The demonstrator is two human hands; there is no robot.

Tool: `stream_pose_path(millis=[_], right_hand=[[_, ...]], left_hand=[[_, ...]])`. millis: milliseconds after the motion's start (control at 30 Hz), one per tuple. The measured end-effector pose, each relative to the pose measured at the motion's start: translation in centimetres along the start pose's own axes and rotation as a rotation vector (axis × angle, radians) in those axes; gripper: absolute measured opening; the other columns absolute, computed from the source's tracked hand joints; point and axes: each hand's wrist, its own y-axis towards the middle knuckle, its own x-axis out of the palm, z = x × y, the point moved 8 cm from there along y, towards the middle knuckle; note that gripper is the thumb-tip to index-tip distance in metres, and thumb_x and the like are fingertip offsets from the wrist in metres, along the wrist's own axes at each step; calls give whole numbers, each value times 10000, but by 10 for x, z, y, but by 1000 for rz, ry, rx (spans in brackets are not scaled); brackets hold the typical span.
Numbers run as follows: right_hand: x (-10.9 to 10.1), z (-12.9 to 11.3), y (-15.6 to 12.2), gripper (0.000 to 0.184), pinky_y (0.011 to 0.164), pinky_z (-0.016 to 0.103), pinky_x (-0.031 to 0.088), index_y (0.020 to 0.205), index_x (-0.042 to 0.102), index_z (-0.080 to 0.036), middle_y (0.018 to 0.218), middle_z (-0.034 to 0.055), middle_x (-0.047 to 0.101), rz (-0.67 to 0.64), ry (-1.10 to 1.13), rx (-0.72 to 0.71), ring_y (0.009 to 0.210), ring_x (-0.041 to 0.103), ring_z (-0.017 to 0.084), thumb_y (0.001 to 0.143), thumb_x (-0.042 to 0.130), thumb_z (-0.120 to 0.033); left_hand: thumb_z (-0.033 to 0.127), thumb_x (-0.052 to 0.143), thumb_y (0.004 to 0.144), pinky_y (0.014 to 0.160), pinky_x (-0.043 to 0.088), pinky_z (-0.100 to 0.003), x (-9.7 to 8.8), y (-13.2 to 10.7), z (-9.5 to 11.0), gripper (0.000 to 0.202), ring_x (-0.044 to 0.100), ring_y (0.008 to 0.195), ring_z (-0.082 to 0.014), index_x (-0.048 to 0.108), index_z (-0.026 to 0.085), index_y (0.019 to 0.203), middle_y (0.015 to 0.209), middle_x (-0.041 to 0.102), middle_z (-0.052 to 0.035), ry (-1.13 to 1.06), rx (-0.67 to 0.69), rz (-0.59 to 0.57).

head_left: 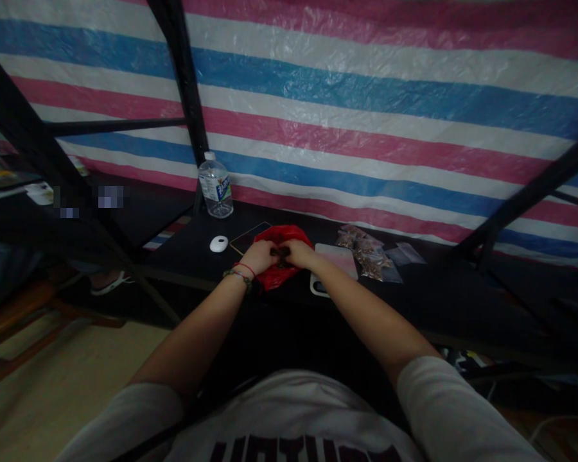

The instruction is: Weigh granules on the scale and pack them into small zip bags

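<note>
Over an opened red plastic bag [275, 277] on the dark desk, my left hand [261, 256] and my right hand [298, 254] come together with fingers closed. Between the fingertips is a small dark brown clump [282, 254], too dim to name. A flat pale device [336, 262] with a pinkish top lies just right of the bag, beneath my right forearm. Further right is a pile of small clear zip bags [368, 253] with brownish bits in them. Partly behind the bag, on the left, rests a dark-screened phone or tablet [249, 237].
A white earbud-case-like object [218, 244] lies left of the bag. A clear plastic bottle [216, 186] stands by the black metal frame [185, 83]. Striped plastic sheeting [347, 128] hangs behind the desk. A wooden stool [24, 314] and a foot in a sandal are at the left.
</note>
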Motion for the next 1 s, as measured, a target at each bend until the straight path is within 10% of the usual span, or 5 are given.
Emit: stream_pose_path(millis=[700,1000], right_hand=[[5,21,-10,333,771,275,510,1004,647,-176,919,24,710,158,554,81,824,661,158,679,704,-129],[-10,22,-16,328,826,292,476,1021,656,-168,1008,72,700,216,32,110,940,641,209,698,641,-110]], left_hand=[[213,554,832,973,470,-277,-20,-5,8,340,627,1052,-170,647,192,1158,1181,668,-41,-281,85,141],[287,471,855,886,479,-328,-11,-17,11,295,654,939,-251,698,126,955,984,705,-145,242,30,-69]])
